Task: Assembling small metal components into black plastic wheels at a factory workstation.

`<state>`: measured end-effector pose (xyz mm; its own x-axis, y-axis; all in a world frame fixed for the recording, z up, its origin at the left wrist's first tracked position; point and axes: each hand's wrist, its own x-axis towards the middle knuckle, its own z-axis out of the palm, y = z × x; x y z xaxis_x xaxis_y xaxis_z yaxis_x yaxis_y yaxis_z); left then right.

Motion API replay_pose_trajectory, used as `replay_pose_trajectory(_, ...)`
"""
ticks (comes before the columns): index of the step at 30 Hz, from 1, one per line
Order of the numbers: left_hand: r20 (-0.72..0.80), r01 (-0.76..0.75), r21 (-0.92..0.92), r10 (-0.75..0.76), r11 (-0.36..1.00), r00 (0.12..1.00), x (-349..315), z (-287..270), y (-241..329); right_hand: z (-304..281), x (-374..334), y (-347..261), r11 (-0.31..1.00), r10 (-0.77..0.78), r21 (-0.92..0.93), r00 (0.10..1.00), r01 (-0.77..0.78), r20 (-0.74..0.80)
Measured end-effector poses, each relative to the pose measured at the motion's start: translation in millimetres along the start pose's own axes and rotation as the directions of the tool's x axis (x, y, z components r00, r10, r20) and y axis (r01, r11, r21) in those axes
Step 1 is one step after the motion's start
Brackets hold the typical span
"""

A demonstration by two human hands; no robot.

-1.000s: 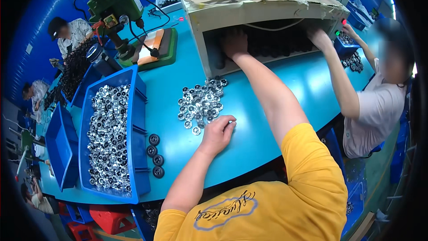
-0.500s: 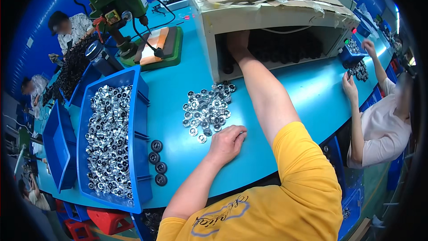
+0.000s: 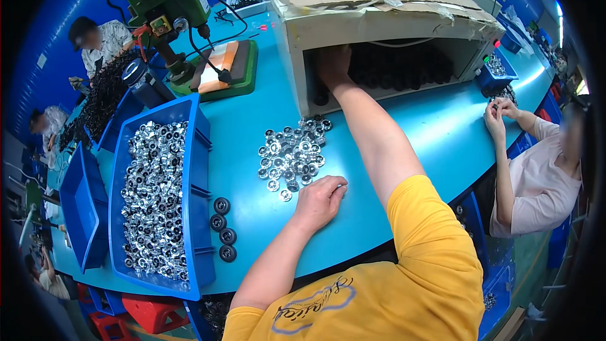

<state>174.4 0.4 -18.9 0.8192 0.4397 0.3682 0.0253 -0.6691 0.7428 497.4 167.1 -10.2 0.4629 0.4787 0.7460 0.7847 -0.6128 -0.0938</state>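
My right hand reaches into the open front of a cream-coloured box. Its fingers are lost in the shadow there, near rows of black tyres. On the blue-green tabletop rests my left hand, its fingers curled and the thumb pressed in. A small greyish tip shows by the thumb, too small to name. Just beyond this hand lies a loose pile of shiny silver wheel hubs with dark centres. Several black wheels form a column to its left.
A blue bin full of silver hubs stands at the left, beside another blue bin. A green drill press rises behind. To the right, a co-worker handles small parts near a blue bin.
My right hand has shifted slightly inside the box, while my left hand has barely moved. The co-worker's raised hand has come down to meet the other one.
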Motion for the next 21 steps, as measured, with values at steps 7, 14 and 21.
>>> replay_pose_trajectory(7,0.043,0.025,-0.017,-0.024,1.000,0.999,-0.2,-0.4,4.7,19.4,24.7,15.1,0.974,0.074,0.208,0.992,-0.094,0.105)
replay_pose_trajectory(14,0.034,0.024,-0.013,-0.024,1.000,0.999,0.1,-1.2,3.9,20.9,11.3,1.5,0.988,-0.156,0.044,0.979,0.151,0.134)
replay_pose_trajectory(21,0.039,0.030,0.004,-0.030,1.000,0.999,0.6,-2.8,4.5,-25.1,14.4,-6.2,0.965,0.194,0.115,0.937,-0.236,0.289)
